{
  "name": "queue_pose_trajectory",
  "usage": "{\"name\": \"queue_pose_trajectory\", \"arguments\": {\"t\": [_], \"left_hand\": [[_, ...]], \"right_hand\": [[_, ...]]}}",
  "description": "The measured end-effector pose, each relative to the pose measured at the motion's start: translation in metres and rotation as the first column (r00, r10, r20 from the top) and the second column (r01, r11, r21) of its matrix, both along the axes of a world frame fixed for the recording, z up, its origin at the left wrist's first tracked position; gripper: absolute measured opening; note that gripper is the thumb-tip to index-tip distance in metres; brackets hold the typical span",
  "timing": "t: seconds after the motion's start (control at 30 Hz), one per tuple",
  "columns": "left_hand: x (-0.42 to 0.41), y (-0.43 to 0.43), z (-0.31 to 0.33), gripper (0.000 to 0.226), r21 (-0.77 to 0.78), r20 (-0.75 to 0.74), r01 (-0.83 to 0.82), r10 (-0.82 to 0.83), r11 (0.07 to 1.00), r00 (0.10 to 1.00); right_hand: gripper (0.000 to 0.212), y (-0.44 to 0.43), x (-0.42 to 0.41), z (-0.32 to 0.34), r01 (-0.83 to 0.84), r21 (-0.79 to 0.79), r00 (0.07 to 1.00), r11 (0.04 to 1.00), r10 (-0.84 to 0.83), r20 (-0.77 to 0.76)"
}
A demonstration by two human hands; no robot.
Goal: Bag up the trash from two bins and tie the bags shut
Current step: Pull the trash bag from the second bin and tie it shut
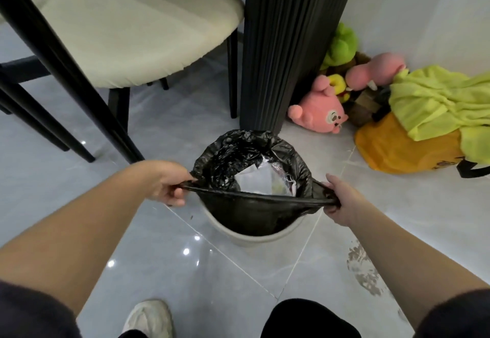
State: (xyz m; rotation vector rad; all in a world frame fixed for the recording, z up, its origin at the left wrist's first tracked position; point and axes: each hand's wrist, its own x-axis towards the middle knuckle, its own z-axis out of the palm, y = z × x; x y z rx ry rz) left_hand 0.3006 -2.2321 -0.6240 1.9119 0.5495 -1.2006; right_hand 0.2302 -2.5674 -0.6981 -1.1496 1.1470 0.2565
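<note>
A black trash bag [246, 213] sits in a small white bin [254, 237] on the tiled floor. White paper trash [261, 178] shows inside the bag's open mouth. My left hand [169, 183] grips the bag's rim on the left. My right hand [339, 199] grips the rim on the right. The near edge of the bag is stretched taut between the two hands, and the far edge still drapes over the bin's rim. No second bin is in view.
A cream chair [127, 24] with black legs stands at the back left. A black ribbed table pedestal [289, 46] rises just behind the bin. Plush toys [323, 109] and an orange bag [403, 149] with yellow-green cloth lie at the right wall. My shoe [149, 319] is below.
</note>
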Motion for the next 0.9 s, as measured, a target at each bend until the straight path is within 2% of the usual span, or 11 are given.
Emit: {"name": "queue_pose_trajectory", "arguments": {"t": [0.1,0.2,0.3,0.33,0.43,0.5,0.53,0.6,0.7,0.8,0.9], "left_hand": [[0.0,-0.012,-0.011,0.024,-0.06,0.161,-0.33,0.335,0.942,0.928],[0.002,-0.021,-0.018,0.023,-0.149,0.336,-0.595,0.606,0.79,0.721],[0.002,-0.019,-0.018,0.028,-0.25,0.297,-0.703,0.744,0.666,0.599],[-0.002,-0.018,-0.016,0.026,-0.264,0.28,-0.694,0.742,0.669,0.609],[-0.008,-0.012,-0.017,0.018,-0.232,0.313,-0.574,0.619,0.785,0.72],[-0.009,-0.008,-0.021,0.04,-0.156,0.374,-0.488,0.508,0.859,0.776],[-0.009,-0.008,-0.022,0.036,-0.135,0.423,-0.454,0.465,0.881,0.777],[-0.007,-0.009,-0.026,0.017,-0.09,0.516,-0.413,0.397,0.906,0.759],[-0.002,-0.005,-0.029,0.018,-0.048,0.684,-0.438,0.349,0.898,0.64],[0.0,0.0,-0.026,0.022,-0.119,0.798,-0.446,0.353,0.887,0.488],[-0.001,0.001,-0.021,0.021,-0.17,0.863,-0.465,0.359,0.869,0.356]], "right_hand": [[0.042,0.003,0.004,0.003,-0.153,-0.002,0.985,0.988,0.152,-0.076],[0.052,0.007,0.006,0.005,-0.306,-0.019,0.938,0.952,0.298,-0.176],[0.057,0.006,0.006,0.004,-0.457,0.006,0.857,0.889,0.442,-0.264],[0.061,0.007,0.006,0.005,-0.514,0.039,0.815,0.857,0.502,-0.289],[0.072,0.011,0.005,0.009,-0.69,0.152,0.63,0.708,0.69,-0.356],[0.058,0.015,0.001,0.013,-0.769,0.202,0.498,0.606,0.767,-0.404],[0.047,0.016,-0.001,0.014,-0.789,0.219,0.459,0.574,0.787,-0.411],[0.03,0.013,-0.005,0.01,-0.771,0.215,0.495,0.6,0.776,-0.39],[0.027,0.008,-0.007,0.004,-0.618,-0.009,0.744,0.786,0.581,-0.329],[0.016,0.01,-0.001,0.007,-0.317,-0.343,0.948,0.884,0.307,-0.085],[0.019,0.02,0.005,0.019,-0.061,-0.353,0.961,0.934,0.15,0.232]]}}
